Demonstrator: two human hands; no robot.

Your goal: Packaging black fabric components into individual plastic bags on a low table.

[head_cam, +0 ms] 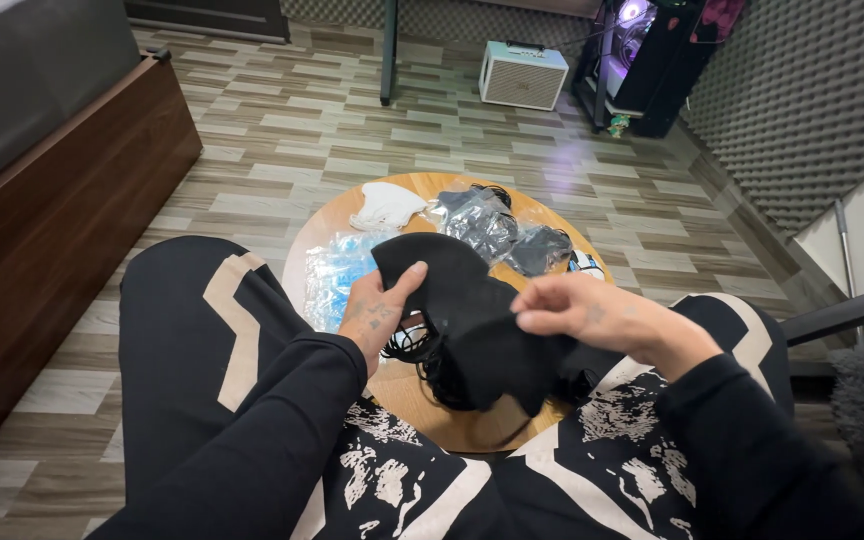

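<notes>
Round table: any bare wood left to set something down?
Bare strips on the round table: left rim beside the white mask, and near edge under the black mask. Centre and right are crowded with bagged masks and blue packets.

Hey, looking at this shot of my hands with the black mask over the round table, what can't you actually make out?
Head view only:
- Right hand fingertips: tucked behind the black mask, so the grip is unclear.
- Black loops under the mask: tangled, count unclear.
- Round table near edge: covered by knees and mask.
- Clear packets: glare hides the contents.
- Left hand: thumb on mask, fingers hidden behind it.
</notes>
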